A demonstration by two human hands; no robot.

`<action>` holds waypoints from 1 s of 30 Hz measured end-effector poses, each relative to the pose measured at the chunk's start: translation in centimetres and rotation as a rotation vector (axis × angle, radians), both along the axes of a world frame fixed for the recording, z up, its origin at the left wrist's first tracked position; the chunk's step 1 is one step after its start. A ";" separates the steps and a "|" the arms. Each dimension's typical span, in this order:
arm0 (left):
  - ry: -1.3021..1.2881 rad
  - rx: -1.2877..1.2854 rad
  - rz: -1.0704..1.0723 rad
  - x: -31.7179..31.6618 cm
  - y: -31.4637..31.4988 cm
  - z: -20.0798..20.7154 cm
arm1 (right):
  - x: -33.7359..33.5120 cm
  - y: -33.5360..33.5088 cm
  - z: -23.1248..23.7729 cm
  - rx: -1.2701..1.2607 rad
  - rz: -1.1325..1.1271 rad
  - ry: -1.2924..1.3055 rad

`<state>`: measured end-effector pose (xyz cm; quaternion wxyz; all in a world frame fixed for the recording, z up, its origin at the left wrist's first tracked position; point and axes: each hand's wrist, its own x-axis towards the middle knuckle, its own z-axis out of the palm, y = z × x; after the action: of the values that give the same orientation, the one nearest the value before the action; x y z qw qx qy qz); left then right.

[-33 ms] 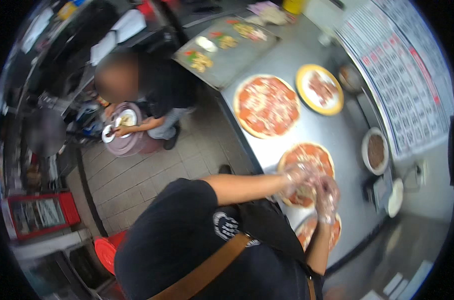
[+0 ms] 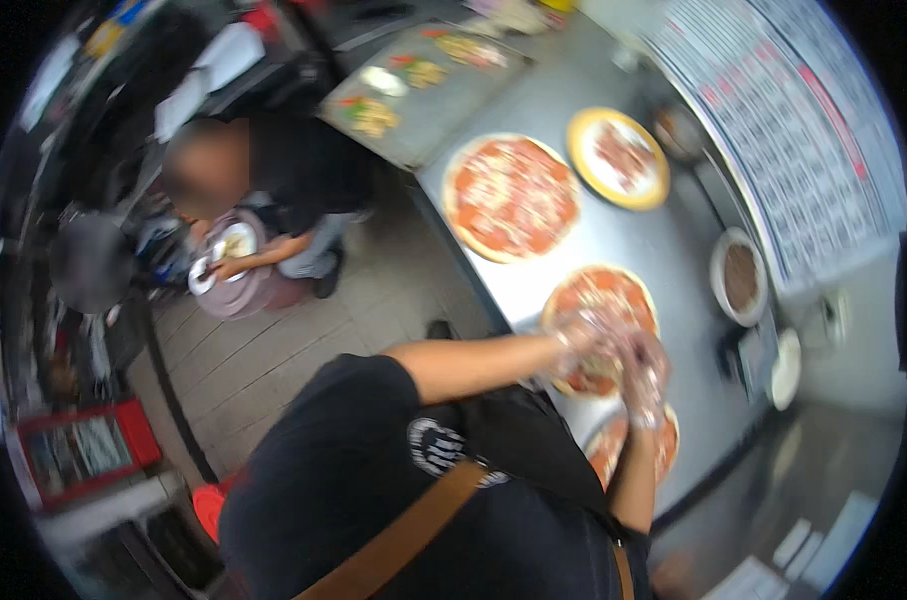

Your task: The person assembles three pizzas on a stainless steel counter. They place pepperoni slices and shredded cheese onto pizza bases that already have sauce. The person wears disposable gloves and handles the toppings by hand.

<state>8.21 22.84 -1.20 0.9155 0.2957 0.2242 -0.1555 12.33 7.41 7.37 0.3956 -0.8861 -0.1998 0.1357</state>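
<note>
Both my hands wear clear plastic gloves and meet above the middle pizza [image 2: 605, 287], which has orange-red slices and pale shreds on it. My left hand [image 2: 581, 340] is over its centre, fingers curled in close to the other hand. Beside it, my right hand [image 2: 646, 375] hangs over the pizza's right edge with its fingers drawn together. Whatever the fingers hold is too blurred to name. A second topped pizza [image 2: 510, 198] lies farther away, and a third pizza [image 2: 663, 452] is partly hidden under my right forearm.
Beyond the pizzas are a yellow-rimmed plate [image 2: 653, 185] of meat strips and a metal tray [image 2: 428, 125] with portions of food. A white bowl [image 2: 719, 285] of brown crumbly food stands right, near a calendar [image 2: 773, 130]. Another person [image 2: 318, 165] bends over a pinkish bin [image 2: 248, 298] at left, holding plates.
The whole view has shifted slightly, so the counter and pizzas sit a little higher and farther left. My hands stay together over the middle pizza.
</note>
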 end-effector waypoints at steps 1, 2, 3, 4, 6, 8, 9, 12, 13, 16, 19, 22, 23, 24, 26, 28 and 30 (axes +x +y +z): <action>-0.137 0.017 -0.074 0.5 0.6 -1.1 | 0.2 0.4 -1.0 0.018 -0.037 -0.100; -0.236 0.014 -0.099 0.7 1.5 -0.7 | 0.4 1.3 0.2 0.043 -0.051 -0.028; -0.198 0.006 -0.097 0.6 2.0 0.6 | 1.0 1.1 -0.7 -0.002 -0.038 -0.094; -0.159 -0.007 -0.088 0.4 2.5 2.1 | 1.2 0.6 -0.7 -0.046 -0.011 -0.104; -0.168 -0.014 -0.100 0.8 3.0 -0.7 | 1.2 0.7 0.6 -0.083 0.001 -0.102; -0.091 0.095 -0.122 0.8 3.0 0.4 | 1.3 -0.7 -0.2 0.035 -0.113 0.133; -0.062 0.150 -0.157 1.0 3.0 0.7 | 1.4 -1.3 -0.6 0.107 -0.157 0.248; -0.084 0.121 -0.189 0.5 2.7 1.1 | 0.9 -1.5 -1.7 0.309 -0.215 0.336; -0.106 0.124 -0.206 0.4 2.7 1.1 | 0.9 -1.4 -1.8 0.292 -0.217 0.350; -0.098 0.247 -0.252 0.6 2.7 0.7 | 0.9 -1.5 -1.2 0.075 -0.208 0.331; -0.068 0.281 -0.251 0.5 3.3 0.5 | 1.0 -2.2 -1.0 0.198 -0.220 0.355; -0.054 0.300 -0.232 0.1 4.4 0.9 | 1.7 -3.0 -1.1 0.165 -0.238 0.390; -0.053 0.312 -0.188 0.1 4.4 0.5 | 1.9 -3.5 -1.9 0.185 -0.215 0.354; -0.045 0.311 -0.227 0.1 4.6 0.5 | 2.0 -4.2 -3.2 0.203 -0.194 0.317; -0.025 0.313 -0.298 0.1 5.4 0.4 | 2.0 -4.7 -4.2 0.237 -0.192 0.309; -0.006 0.323 -0.264 -0.1 5.5 0.0 | 1.7 -4.2 -4.1 0.271 -0.227 0.364; -0.022 0.293 -0.172 -0.5 5.0 -0.6 | 1.8 -3.8 -2.3 0.126 -0.200 0.404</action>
<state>7.68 27.86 -1.76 0.8483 0.4458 0.2085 -0.1955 14.14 3.59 5.04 0.4936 -0.8299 -0.0358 0.2575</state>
